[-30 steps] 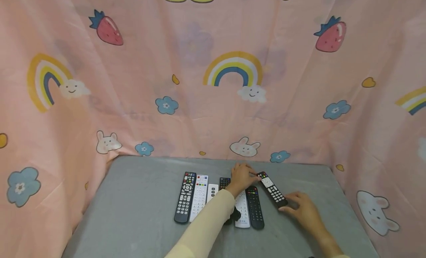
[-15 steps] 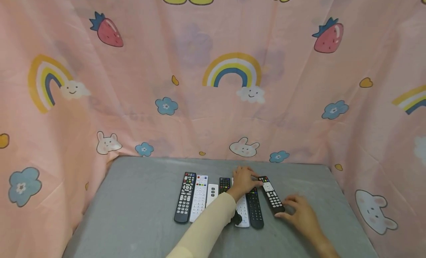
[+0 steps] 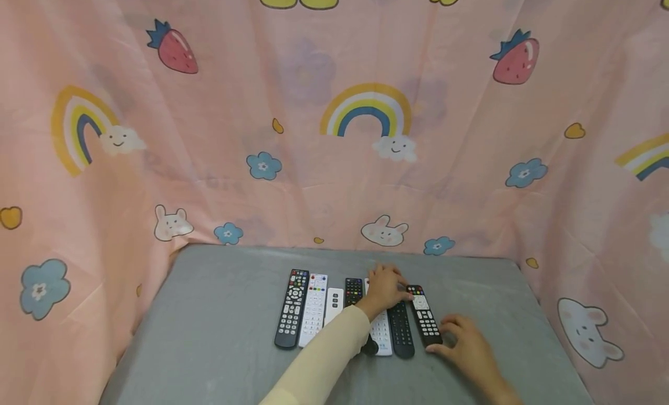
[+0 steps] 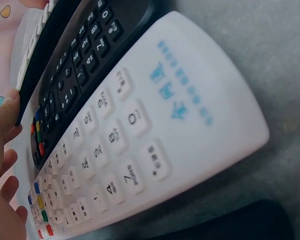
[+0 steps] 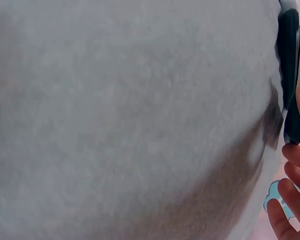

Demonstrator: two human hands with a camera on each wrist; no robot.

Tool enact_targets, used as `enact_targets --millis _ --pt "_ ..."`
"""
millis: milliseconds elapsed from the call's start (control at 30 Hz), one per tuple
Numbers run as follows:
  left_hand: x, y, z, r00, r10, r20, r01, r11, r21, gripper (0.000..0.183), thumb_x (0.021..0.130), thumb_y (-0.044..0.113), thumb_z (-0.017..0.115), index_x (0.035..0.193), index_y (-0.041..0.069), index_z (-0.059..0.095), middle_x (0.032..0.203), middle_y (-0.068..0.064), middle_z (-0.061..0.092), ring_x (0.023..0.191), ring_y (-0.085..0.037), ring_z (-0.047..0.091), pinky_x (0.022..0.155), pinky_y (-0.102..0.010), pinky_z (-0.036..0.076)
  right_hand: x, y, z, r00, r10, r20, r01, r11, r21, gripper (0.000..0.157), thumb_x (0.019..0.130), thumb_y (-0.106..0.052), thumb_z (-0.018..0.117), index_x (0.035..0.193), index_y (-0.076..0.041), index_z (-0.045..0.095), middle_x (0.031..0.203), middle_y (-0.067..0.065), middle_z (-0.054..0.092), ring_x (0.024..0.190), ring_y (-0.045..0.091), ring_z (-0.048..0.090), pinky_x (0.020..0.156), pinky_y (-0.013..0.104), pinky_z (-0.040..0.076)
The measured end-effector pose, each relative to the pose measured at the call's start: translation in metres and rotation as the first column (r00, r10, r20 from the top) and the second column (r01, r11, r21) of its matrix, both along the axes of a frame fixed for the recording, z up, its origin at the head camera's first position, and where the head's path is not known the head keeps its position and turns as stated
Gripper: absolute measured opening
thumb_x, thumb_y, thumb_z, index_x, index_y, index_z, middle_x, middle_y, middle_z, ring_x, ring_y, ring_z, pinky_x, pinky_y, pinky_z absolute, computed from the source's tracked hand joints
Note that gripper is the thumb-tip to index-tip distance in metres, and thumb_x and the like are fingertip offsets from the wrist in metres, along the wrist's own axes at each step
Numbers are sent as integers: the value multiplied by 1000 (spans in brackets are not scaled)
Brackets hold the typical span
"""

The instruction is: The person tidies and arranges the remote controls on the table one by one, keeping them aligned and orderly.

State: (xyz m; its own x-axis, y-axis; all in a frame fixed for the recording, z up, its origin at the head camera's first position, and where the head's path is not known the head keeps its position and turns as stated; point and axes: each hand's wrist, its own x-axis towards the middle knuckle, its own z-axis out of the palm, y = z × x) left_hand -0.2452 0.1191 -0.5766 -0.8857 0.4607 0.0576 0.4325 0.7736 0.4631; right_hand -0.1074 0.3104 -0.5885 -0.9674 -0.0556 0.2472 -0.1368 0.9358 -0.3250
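Note:
A dark remote control with white buttons stands at the right end of a row of remotes on the grey table. At its far end my left hand pinches it by the edge; in the left wrist view its thumb lies against the remote's dark side. Its near end sits between the thumb and fingers of my right hand. Just left of it lie a black remote and a white remote with blue print, partly covered by my left hand and arm.
Further left in the row are a dark grey remote, a long white remote, a short white remote and a black remote partly behind my left sleeve. A pink patterned curtain hangs along the table's back and sides.
The dark remote at the right end has swung from a slant to nearly parallel with the row and moved closer to it. Both hands moved with it, the right hand leftward and nearer the front.

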Motion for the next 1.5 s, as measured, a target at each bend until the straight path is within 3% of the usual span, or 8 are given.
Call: enact_targets --millis 367,967,1300,1500 --pt "6 0 3 998 -53 -36 50 996 -78 32 83 49 74 109 30 76 128 8 61 117 -15 47 99 -37 37 5 -4 -6 998 -2 65 1 1000 7 41 57 -48 90 73 -21 64 100 -4 64 98 19 58 83 45 51" --pt "8 0 5 997 -57 -52 49 990 -134 32 84 50 72 110 31 75 130 8 60 116 -14 48 101 -36 39 3 -9 -10 993 -9 114 7 1000 20 43 57 -47 90 74 -21 61 99 -3 65 96 19 60 85 45 52" --pt "6 -1 3 997 -52 -50 44 987 -153 31 85 49 72 110 30 75 131 7 59 117 -15 48 102 -38 38 -4 -13 -4 980 1 200 -19 996 90 48 59 -51 88 77 -19 57 90 -5 58 80 10 49 70 36 46" --pt "-5 -10 5 997 -51 -52 44 990 -135 44 85 49 73 123 26 68 136 2 56 122 -18 50 100 -38 41 -14 -10 6 957 22 290 -62 989 131 47 58 -48 89 72 -18 56 84 -4 54 72 11 45 63 32 41"
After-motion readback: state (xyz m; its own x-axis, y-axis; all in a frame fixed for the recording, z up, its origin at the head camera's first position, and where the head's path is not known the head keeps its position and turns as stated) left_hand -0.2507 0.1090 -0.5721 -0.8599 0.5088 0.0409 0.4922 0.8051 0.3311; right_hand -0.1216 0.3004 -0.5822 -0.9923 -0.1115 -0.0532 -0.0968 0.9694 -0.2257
